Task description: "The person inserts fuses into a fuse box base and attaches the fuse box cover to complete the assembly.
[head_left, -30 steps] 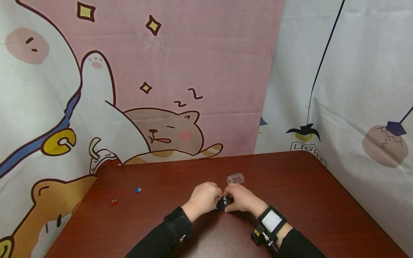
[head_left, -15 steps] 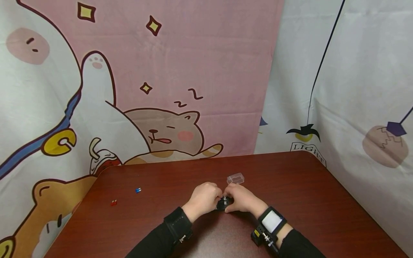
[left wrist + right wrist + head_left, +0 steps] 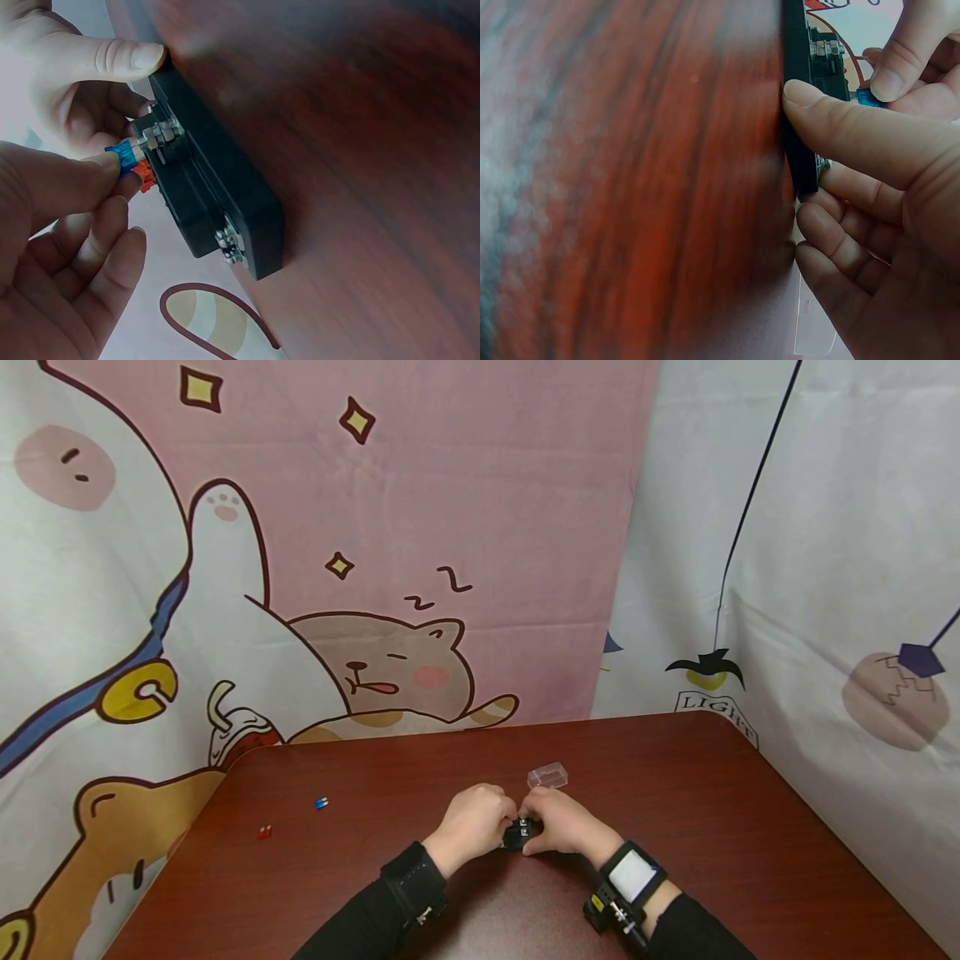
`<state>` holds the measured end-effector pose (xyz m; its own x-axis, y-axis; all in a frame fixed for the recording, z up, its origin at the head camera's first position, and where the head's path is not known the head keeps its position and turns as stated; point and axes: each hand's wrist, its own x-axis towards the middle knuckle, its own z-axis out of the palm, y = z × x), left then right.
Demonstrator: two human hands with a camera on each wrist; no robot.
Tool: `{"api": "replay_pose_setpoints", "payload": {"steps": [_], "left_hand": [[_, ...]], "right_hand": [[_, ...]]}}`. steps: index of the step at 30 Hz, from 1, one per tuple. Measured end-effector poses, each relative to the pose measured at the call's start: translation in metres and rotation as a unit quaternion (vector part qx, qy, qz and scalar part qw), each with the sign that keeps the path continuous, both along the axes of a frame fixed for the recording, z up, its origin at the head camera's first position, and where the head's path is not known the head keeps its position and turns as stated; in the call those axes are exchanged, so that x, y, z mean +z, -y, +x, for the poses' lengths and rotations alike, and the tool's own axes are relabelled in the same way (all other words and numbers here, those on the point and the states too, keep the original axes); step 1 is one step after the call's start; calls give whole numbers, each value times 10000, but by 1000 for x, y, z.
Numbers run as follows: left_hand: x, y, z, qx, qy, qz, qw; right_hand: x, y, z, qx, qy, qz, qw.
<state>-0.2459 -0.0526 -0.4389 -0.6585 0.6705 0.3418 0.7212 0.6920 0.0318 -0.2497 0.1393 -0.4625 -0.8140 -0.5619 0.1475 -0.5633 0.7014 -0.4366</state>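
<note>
A black fuse block [image 3: 214,176] with metal screw terminals stands on the table between my hands. My left hand [image 3: 468,821] pinches a blue blade fuse [image 3: 120,157] between thumb and finger at the block's top face, with the fuse's blades toward the block. Right beside it an orange-red blade fuse [image 3: 143,177] sits at the block, partly hidden by the fingers. With my right hand [image 3: 564,823] I grip the block's end, the thumb lying along its base in the right wrist view.
A clear plastic cover [image 3: 547,775] lies just behind the right hand. Farther left on the brown table [image 3: 375,777] are a small blue fuse [image 3: 321,802] and a small red fuse [image 3: 264,832]. A printed cloth [image 3: 525,568] hangs behind the table.
</note>
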Motion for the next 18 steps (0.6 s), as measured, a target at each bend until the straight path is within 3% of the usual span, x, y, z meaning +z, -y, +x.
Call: {"api": "replay_pose_setpoints", "payload": {"steps": [18], "left_hand": [[-2,-2,-1,-16,51,17,10000]], "right_hand": [[-1,-1,-1,19,26,-67,10000]]}}
